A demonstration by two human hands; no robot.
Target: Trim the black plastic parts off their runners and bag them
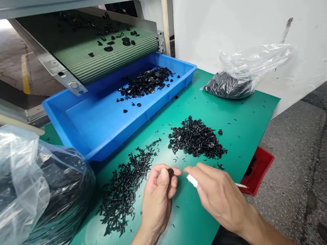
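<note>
Near: the left hand (157, 196) holds one black part (171, 172) in its fingers, above the green surface (190, 218). The right hand (221, 195) has its fingers closed around a white tool (192, 180), its end beside the part but apart from it. The step in hand appears to be close work on this single part; a next move on it would call for a steady left grip and fine control of the tool.

Left and right of centre: a pile of thin black pieces (124, 191) and a mixed black pile (195, 138) lie on the surface. A filled clear bag (13, 184) stands at left; a red bin (260, 172) sits beyond the right edge, lower down.

Far: a blue tray (147, 116) bears more black parts, below a green belt (114, 59); a smaller bag (227, 85) lies to its right.
</note>
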